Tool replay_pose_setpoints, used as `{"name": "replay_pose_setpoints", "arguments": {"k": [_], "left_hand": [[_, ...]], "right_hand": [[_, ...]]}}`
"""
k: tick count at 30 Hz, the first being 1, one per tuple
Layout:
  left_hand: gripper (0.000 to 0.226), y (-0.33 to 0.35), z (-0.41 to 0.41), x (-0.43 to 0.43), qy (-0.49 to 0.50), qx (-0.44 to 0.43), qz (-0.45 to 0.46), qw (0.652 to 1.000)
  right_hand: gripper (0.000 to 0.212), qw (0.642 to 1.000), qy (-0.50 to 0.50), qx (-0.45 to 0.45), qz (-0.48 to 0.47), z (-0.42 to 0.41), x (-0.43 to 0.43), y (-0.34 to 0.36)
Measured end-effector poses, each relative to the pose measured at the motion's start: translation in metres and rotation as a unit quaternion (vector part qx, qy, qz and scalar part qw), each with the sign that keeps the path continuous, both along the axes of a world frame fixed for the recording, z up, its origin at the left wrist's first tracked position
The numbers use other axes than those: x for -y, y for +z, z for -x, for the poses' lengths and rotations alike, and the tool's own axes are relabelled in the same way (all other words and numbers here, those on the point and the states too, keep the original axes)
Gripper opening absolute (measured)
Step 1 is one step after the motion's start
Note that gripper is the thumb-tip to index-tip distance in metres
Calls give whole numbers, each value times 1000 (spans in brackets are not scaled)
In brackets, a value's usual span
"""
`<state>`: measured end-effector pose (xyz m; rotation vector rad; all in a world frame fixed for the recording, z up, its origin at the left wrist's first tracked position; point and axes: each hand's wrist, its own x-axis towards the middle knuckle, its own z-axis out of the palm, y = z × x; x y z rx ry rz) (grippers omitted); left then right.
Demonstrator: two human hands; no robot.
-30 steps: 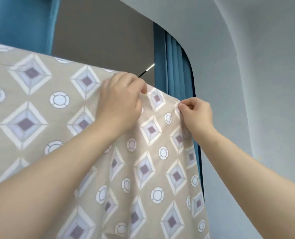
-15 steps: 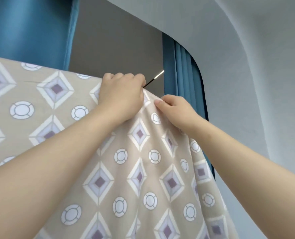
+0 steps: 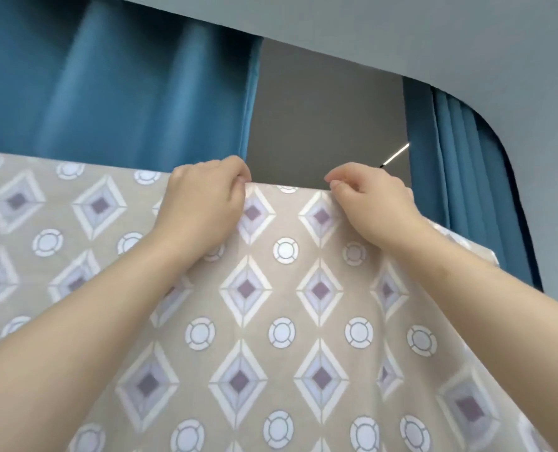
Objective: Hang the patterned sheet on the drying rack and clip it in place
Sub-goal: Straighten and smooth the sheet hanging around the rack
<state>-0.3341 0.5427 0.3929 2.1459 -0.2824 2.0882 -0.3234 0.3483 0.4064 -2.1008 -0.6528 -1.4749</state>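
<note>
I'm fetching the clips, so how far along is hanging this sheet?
Done: the beige sheet printed with diamonds and circles hangs over a top line, draping down. In hand: the left hand and right hand each pinch its upper fold. Left: no clip is in view, so clipping remains. A thin metal rod shows beyond the right hand.

Of the rack (image 3: 396, 154) only a thin rod end shows. It is dark at the tip, glints bright, and pokes up and to the right just past the top edge of the sheet (image 3: 284, 288). The sheet is draped over the rack, and its fold makes a straight top line from the left border that slopes down at the right. The beige cloth, printed with diamonds and rings, hangs toward the camera. The rest of the rack is hidden beneath it.
</note>
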Motion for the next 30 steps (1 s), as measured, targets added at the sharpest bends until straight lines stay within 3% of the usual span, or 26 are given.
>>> {"name": "replay_pose_setpoints", "arguments": {"k": [3,10,16,21,28,30], "left_hand": [[22,-1,16,-34,-14,-13,38,999],[23,-3,38,-124,-10,-32,69,997],[16,11,63,-186,-34,-177,26,983],[16,30,68,-192,-53,-203,7,978],[16,53,55,-171,-39,-148,6,988],[10,62,47,-170,-25,-221,-3,975]], "right_hand": [[23,1000,5,-3,11,0,-25,0],[20,999,26,7,35,11,-106,-1],[15,997,37,-18,64,20,-158,1],[14,996,74,-24,36,22,-156,6],[20,1000,-10,21,5,21,-154,29],[19,1000,-19,-19,6,15,-153,34]]}}
